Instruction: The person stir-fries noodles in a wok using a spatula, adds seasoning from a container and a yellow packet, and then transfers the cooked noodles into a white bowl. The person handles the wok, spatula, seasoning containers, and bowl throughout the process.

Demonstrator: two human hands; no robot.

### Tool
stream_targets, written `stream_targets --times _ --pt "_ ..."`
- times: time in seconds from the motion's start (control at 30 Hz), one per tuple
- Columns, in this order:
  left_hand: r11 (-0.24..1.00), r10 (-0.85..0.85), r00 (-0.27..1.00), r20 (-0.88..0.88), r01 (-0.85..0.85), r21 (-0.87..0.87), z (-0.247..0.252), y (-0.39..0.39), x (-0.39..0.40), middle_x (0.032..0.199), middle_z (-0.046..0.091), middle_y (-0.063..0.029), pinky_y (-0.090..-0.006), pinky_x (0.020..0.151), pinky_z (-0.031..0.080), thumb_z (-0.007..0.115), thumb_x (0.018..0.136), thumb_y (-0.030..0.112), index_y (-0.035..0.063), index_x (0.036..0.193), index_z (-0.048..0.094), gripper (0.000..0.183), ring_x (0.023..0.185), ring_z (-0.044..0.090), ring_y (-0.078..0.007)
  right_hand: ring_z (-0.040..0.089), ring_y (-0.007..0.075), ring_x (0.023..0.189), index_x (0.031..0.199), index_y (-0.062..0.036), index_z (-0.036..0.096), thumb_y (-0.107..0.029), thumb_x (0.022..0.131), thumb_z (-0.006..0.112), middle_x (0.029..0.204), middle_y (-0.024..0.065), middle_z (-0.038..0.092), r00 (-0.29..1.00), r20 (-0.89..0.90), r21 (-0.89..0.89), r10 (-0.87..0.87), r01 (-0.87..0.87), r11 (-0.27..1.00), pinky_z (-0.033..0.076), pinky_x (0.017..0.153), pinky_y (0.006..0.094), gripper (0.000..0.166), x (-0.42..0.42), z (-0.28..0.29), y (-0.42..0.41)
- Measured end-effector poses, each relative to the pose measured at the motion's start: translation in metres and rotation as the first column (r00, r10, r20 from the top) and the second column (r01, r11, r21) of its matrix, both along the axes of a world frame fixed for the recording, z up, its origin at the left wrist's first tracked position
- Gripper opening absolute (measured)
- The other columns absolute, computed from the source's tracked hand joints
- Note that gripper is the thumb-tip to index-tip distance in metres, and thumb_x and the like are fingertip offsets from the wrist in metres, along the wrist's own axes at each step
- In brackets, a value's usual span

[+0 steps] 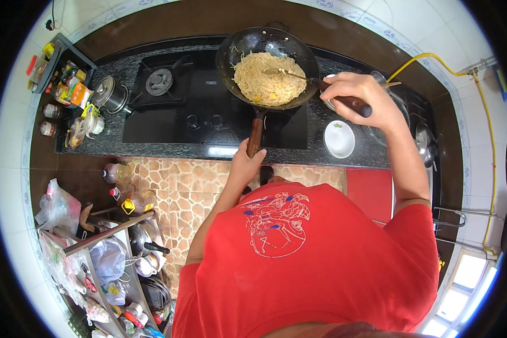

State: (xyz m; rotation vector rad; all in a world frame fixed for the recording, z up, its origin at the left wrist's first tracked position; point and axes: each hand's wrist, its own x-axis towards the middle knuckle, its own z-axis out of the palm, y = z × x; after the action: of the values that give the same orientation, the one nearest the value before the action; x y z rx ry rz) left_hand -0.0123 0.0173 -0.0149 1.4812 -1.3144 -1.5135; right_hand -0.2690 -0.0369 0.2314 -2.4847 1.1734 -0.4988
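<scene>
A dark wok (274, 38) sits over the right side of the black gas cooktop (169, 131), with a heap of noodles (270, 86) in it. My left hand (245, 162) is closed around the wok's wooden handle (255, 135). Above the counter, right of the wok, my right hand (365, 99) grips the dark wooden handle of a metal spatula (298, 76). The spatula's head lies on the noodles. Just below my right hand, a white bowl (339, 139) rests on the granite counter. Another white dish (330, 103) is partly hidden behind the fingers.
At left stand a bare gas burner (159, 82), a lidded metal pot (109, 95), jars and a seasoning rack (61, 63). Glass and metal ware (424, 143) is at the right. Below left are oil bottles (137, 200) and a crowded shelf (110, 228).
</scene>
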Motion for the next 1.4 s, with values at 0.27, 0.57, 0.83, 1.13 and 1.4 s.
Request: stream_targets --times 0.27,0.57,0.83,1.13,1.4 --pt "1.000 -0.014 1.000 0.016 0.014 -0.015 -0.014 0.002 0.002 0.089 0.064 -0.0118 -0.0303 0.067 0.050 0.069 0.081 0.029 -0.0015 0.130 0.045 0.062 0.074 0.061 -0.0171 0.065 0.0291 0.073 0.085 -0.0040 0.068 -0.005 0.070 0.064 0.081 0.0125 0.065 0.995 -0.033 0.045 0.091 -0.089 0.995 0.053 0.066 0.0354 0.016 0.019 -0.022 0.012" --pt "0.999 -0.040 0.998 -0.055 0.040 -0.002 -0.010 0.003 0.001 0.096 0.063 -0.0110 -0.0305 0.074 0.049 0.068 0.082 0.025 -0.0023 0.129 0.046 0.059 0.082 0.060 -0.0167 0.065 0.0324 0.090 0.093 -0.0103 0.066 -0.008 0.067 0.068 0.122 0.0230 0.055 0.975 -0.009 -0.259 -0.224 0.214 0.942 0.054 0.078 0.0362 0.026 0.057 -0.181 0.055" --pt "0.999 -0.041 0.999 0.014 0.042 -0.014 -0.009 0.001 -0.001 0.093 0.062 -0.0095 -0.0298 0.073 0.049 0.068 0.082 0.024 -0.0039 0.129 0.044 0.059 0.080 0.059 -0.0165 0.064 0.0331 0.098 0.099 -0.0108 0.067 0.001 0.069 0.066 0.125 0.0234 0.054 0.918 0.163 -0.074 -0.362 0.377 0.923 0.052 0.081 0.0354 0.032 0.044 -0.196 0.077" --pt "0.992 0.044 0.986 -0.163 -0.024 0.120 0.001 0.005 -0.006 0.070 0.054 -0.0022 -0.0237 0.042 0.038 0.064 0.089 0.025 0.0018 0.125 0.046 0.046 0.049 0.047 -0.0084 0.061 0.0333 0.105 0.104 -0.0141 0.065 -0.004 0.069 0.072 0.129 0.0197 0.050 0.862 0.309 0.052 -0.401 0.406 0.912 0.052 0.083 0.0362 0.037 0.041 -0.210 0.081" --pt "0.937 0.170 0.861 -0.479 0.009 0.350 -0.027 0.025 0.020 0.073 0.056 -0.0071 -0.0279 0.044 0.035 0.023 0.093 0.068 0.0062 0.101 0.054 0.069 0.050 0.048 -0.0163 0.058 0.0312 0.105 0.099 -0.0104 0.065 -0.019 0.076 0.075 0.120 0.0150 0.051 0.946 0.190 0.037 -0.264 0.261 0.965 0.050 0.086 0.0377 0.027 0.019 -0.164 0.080"
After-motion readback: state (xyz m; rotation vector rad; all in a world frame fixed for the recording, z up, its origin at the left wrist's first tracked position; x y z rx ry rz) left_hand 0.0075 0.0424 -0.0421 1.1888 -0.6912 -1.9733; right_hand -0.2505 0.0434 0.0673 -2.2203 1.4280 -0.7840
